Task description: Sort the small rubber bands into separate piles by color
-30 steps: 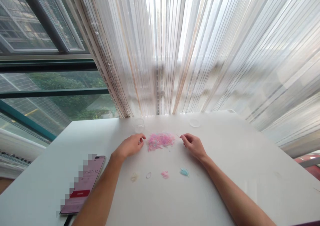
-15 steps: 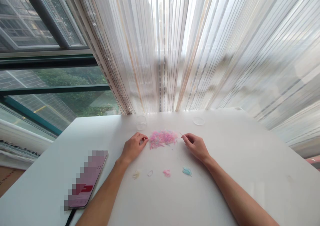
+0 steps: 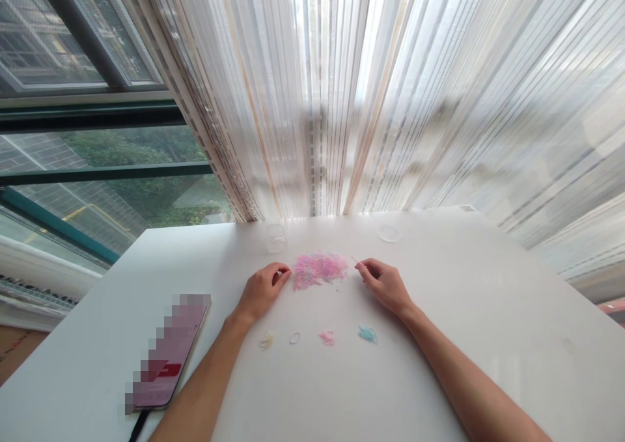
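A heap of tiny pink, blue and pale elastic bands (image 3: 319,269) lies in the middle of the white table (image 3: 439,364). My left hand (image 3: 263,288) rests just left of the heap, fingers curled, thumb and forefinger pinched at its edge. My right hand (image 3: 383,282) rests just right of it, fingers curled in a pinch on something tiny. Nearer to me sit little sorted groups: yellowish bands (image 3: 266,342), one clear band (image 3: 294,338), pink bands (image 3: 327,338) and blue bands (image 3: 367,333).
A phone (image 3: 168,352) lies at the left with a cable at its near end. A small clear cup (image 3: 275,237) and a clear lid (image 3: 389,233) stand at the far edge, below a sheer striped curtain (image 3: 371,97). A window is at the left.
Both hands stay by the heap with hardly any motion. The view has shifted slightly.
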Motion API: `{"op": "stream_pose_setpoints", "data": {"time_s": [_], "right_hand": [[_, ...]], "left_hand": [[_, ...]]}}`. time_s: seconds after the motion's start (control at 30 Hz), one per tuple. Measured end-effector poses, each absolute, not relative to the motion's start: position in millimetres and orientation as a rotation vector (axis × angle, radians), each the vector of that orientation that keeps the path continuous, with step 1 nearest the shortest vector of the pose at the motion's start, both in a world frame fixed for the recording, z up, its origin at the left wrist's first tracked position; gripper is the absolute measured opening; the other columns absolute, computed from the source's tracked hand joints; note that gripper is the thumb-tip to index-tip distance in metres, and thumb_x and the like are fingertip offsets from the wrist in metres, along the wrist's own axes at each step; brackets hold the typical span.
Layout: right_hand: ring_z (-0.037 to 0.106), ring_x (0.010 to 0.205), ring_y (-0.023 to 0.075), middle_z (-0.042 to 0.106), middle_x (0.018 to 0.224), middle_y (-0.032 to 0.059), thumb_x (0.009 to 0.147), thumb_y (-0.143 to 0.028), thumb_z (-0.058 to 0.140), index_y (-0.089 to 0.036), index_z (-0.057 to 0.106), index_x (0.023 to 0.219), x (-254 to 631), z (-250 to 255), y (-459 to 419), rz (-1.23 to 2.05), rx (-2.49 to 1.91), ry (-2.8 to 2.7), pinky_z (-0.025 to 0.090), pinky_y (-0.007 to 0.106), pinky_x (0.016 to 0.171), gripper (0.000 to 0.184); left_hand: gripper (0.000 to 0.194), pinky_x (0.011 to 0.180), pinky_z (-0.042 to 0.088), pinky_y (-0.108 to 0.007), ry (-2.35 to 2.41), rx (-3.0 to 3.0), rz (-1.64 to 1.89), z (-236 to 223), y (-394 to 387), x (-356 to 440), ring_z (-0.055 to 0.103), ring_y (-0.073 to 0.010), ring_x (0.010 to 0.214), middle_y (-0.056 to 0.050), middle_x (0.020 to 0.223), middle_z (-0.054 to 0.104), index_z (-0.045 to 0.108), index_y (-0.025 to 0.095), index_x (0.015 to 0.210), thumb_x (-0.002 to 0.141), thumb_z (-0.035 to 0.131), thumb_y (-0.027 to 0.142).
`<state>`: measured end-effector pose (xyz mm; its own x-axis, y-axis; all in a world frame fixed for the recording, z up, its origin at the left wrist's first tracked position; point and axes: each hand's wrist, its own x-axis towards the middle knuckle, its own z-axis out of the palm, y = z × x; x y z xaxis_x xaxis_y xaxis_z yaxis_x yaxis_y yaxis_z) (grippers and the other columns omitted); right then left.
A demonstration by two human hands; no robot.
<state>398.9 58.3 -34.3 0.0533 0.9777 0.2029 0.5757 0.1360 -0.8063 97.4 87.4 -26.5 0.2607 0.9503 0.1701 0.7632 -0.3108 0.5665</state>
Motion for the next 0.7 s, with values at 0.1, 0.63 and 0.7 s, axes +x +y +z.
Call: {"op": "stream_pose_setpoints", "data": {"time_s": [0.1, 0.63, 0.7], "right_hand": [[0.048, 0.055, 0.0142, 0.053, 0.058, -0.0019, 0.089, -0.051, 0.048, -0.017, 0.068, 0.079, 399, -35, 58, 0.65, -1.533, -1.619, 0.039, 0.026, 0.056, 0.04], [0.054, 0.057, 0.0147, 0.059, 0.061, -0.0005, 0.09, -0.048, 0.05, -0.016, 0.069, 0.08, 397, -32, 56, 0.665, -1.516, -1.579, 0.042, 0.026, 0.058, 0.038], [0.057, 0.06, 0.0154, 0.064, 0.064, 0.001, 0.09, -0.046, 0.051, -0.017, 0.069, 0.081, 390, -26, 52, 0.674, -1.477, -1.572, 0.045, 0.026, 0.059, 0.036]], "left_hand": [[0.028, 0.071, 0.047, -0.027, 1.54, 2.09, 0.705, -25, 87, 97, 0.06, -0.0167, 0.069, -0.002, 0.079, 0.07, 0.068, 0.02, 0.094, 0.091, 0.051, 0.041], [0.032, 0.06, 0.046, -0.023, 1.422, 1.837, 0.924, -11, 79, 96, 0.053, -0.013, 0.062, 0.0, 0.07, 0.059, 0.067, 0.017, 0.091, 0.082, 0.06, 0.047], [0.032, 0.06, 0.046, -0.023, 1.358, 1.835, 0.895, -6, 72, 103, 0.054, -0.0135, 0.064, -0.001, 0.071, 0.061, 0.068, 0.017, 0.091, 0.082, 0.061, 0.047]]}}
